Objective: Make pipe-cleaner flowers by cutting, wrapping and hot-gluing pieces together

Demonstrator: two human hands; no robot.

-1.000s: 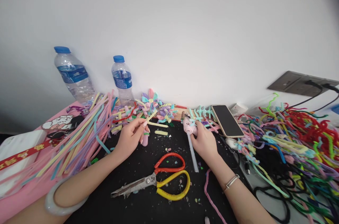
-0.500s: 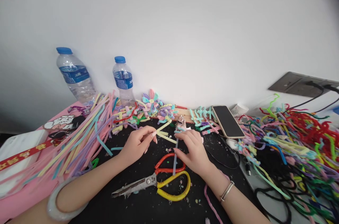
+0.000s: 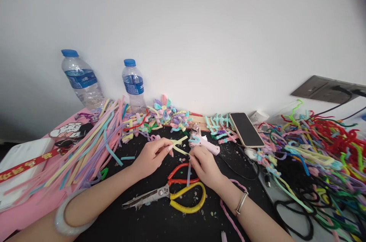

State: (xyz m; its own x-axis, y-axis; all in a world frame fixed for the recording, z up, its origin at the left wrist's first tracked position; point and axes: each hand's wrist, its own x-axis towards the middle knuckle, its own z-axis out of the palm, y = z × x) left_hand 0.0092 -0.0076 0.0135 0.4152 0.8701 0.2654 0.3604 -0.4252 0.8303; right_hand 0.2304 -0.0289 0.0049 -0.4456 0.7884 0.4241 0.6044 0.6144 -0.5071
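My left hand [image 3: 157, 155] pinches pale yellow pipe cleaner pieces [image 3: 180, 150] that fan out to the right from its fingertips. At the end of the lower strand, the fingers of my right hand [image 3: 205, 165] are closed on its tip. Just beyond that hand lies a pink glue gun [image 3: 210, 146] with a stained nozzle end and a bit of blue pipe cleaner on it. A translucent glue stick [image 3: 189, 174] rests across the handles of scissors [image 3: 164, 192] with one red and one yellow loop. The scissors lie partly spread below my hands.
Long pastel pipe cleaners [image 3: 85, 142] heap at left, near two bottles [image 3: 133, 85]. Finished pipe cleaner flowers [image 3: 163, 107] line the wall. A phone [image 3: 246, 130] leans at right, before a big tangle of coloured pipe cleaners [image 3: 323, 158]. A black cable [image 3: 240, 176] crosses the dark mat.
My right hand has drawn back from over the glue gun, uncovering it, and its fingers now meet the lower yellow strand. My left hand has shifted slightly right, still pinching.
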